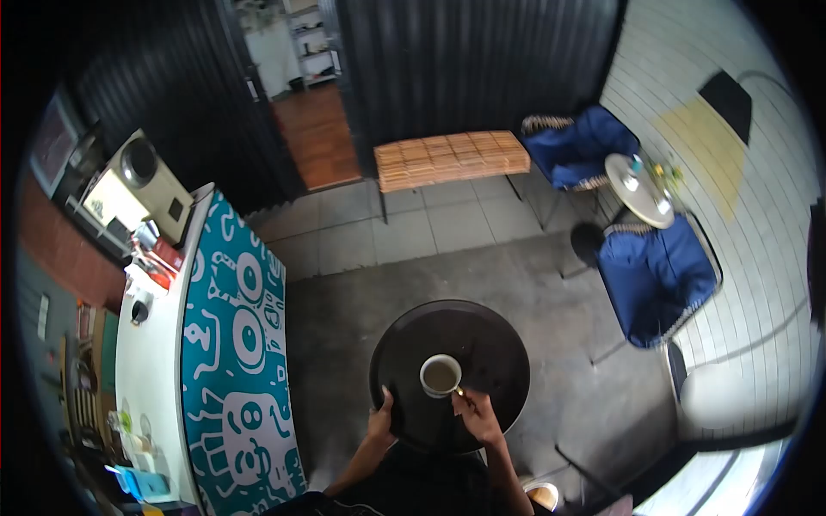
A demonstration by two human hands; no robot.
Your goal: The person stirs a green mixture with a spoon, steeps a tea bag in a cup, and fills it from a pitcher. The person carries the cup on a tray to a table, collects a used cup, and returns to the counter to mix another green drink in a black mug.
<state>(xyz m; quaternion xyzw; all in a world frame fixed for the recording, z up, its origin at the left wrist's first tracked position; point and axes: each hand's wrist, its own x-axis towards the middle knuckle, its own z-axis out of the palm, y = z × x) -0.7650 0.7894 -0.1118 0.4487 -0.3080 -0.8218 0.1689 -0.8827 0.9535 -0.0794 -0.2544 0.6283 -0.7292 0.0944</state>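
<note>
A round dark tray point(490, 344) is held level in front of my body. My left hand point(381, 420) grips its left rim, thumb on the edge, with the other fingers hidden beneath. On the tray, near its middle, stands an upright white cup point(428, 389) with a milky brown drink in it. My right hand point(478, 418) reaches over the tray, its fingers closed on the cup's handle at the lower right. The fingers cover most of the handle.
At left is a white counter point(146, 378) with a teal patterned front and a coffee machine point(148, 182). Ahead stands a woven bench point(452, 161). Blue-cushioned chairs point(658, 279) flank a small round table point(632, 193) at right. Behind, a doorway point(318, 138) opens between dark corrugated walls.
</note>
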